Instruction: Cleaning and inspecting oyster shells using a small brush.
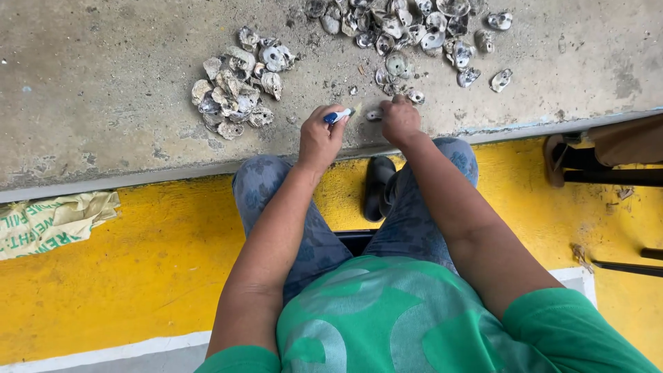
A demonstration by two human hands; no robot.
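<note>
A blue-handled knife [337, 116] is gripped in the closed left hand [319, 138]; a small oyster [373, 115] is pinned on the grey concrete surface [103, 83] under the right hand [400, 121], upper centre. Shell piles [235, 90] are spread above, yellow floor [138, 262] below.

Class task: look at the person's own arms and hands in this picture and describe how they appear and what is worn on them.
Both arms are bare from the short green sleeves down. The left hand and right hand have no gloves; no rings, watch or bracelets show.

Both arms reach forward, left hand [319, 138] fisted, right hand [400, 121] curled knuckles-up
</note>
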